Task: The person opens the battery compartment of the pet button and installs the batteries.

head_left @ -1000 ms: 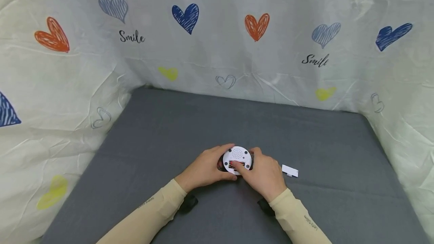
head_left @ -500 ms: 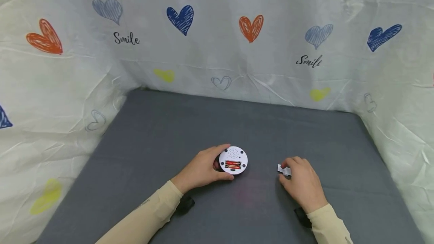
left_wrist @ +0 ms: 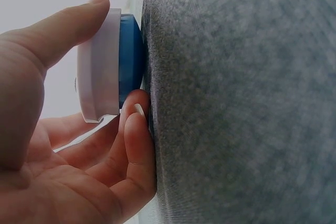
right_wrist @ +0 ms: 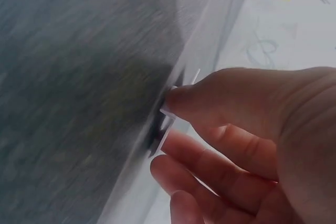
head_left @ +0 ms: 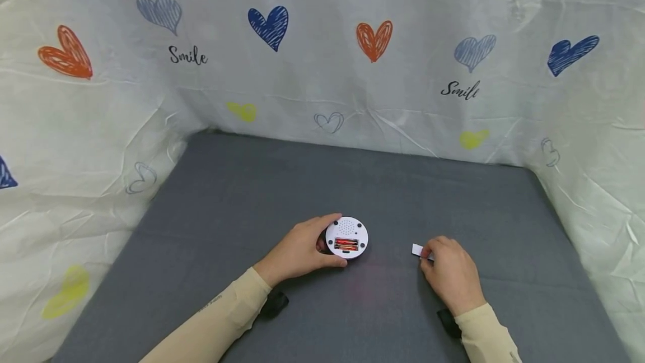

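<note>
Left hand (head_left: 300,248) widely grips one round white-and-blue plastic device (head_left: 346,226) with two red cylindrical batteries (head_left: 346,241); right hand (head_left: 453,273) narrowly pinches one flat white rectangular cover (head_left: 416,249), nearer the right edge of the grey surface (head_left: 262,184).

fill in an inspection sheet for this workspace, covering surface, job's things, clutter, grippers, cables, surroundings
surface: dark grey tabletop, cloth-like texture
job's things: round white device with a blue underside; two red batteries exposed in its upward face; small white piece, apart from the device, contact with the tabletop unclear
clutter: nothing seen
grippers: bare hands; left hand grips the round white device, right hand pinches the small white piece
cables: nothing seen
surroundings: wrinkled white sheet behind and at both sides, printed with coloured hearts and "Smile" lettering
</note>
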Demonstrator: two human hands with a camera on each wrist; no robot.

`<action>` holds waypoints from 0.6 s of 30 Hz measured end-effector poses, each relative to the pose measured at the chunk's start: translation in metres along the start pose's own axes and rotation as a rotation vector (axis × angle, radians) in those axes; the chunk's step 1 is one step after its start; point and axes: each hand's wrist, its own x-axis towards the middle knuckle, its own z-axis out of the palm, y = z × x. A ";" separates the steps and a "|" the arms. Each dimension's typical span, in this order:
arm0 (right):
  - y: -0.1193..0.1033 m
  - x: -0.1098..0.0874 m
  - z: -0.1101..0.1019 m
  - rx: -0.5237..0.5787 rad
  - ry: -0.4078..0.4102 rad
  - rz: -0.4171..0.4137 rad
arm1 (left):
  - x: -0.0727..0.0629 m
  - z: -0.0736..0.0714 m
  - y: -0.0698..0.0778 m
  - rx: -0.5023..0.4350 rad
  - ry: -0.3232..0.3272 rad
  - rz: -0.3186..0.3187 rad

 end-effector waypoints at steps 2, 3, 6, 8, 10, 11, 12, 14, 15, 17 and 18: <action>-0.004 0.002 0.002 0.004 0.017 -0.020 | 0.000 0.000 0.000 -0.004 0.000 0.002; -0.007 0.003 0.002 0.007 0.025 -0.033 | 0.000 0.000 0.000 -0.006 -0.001 0.002; -0.020 0.009 0.003 0.022 0.047 -0.073 | -0.001 0.000 0.000 -0.005 -0.001 0.002; -0.030 0.013 0.003 0.033 0.064 -0.103 | -0.001 0.000 0.000 -0.006 0.000 0.002; -0.042 0.016 0.002 0.039 0.075 -0.135 | -0.001 0.000 0.000 0.002 0.002 0.003; -0.048 0.018 0.002 0.039 0.079 -0.150 | -0.001 0.000 0.000 0.004 0.003 0.003; -0.055 0.019 0.001 0.038 0.081 -0.166 | -0.001 0.000 0.000 0.007 0.003 0.002; -0.069 0.021 0.001 0.041 0.082 -0.197 | -0.001 0.000 0.000 0.012 0.003 0.002; -0.076 0.022 0.000 0.042 0.080 -0.211 | -0.001 0.000 0.000 0.015 0.003 0.001; -0.089 0.023 0.001 0.052 0.079 -0.241 | -0.002 0.001 -0.001 0.009 0.001 0.002; -0.095 0.024 0.001 0.059 0.077 -0.256 | -0.002 0.001 -0.001 0.006 0.001 0.002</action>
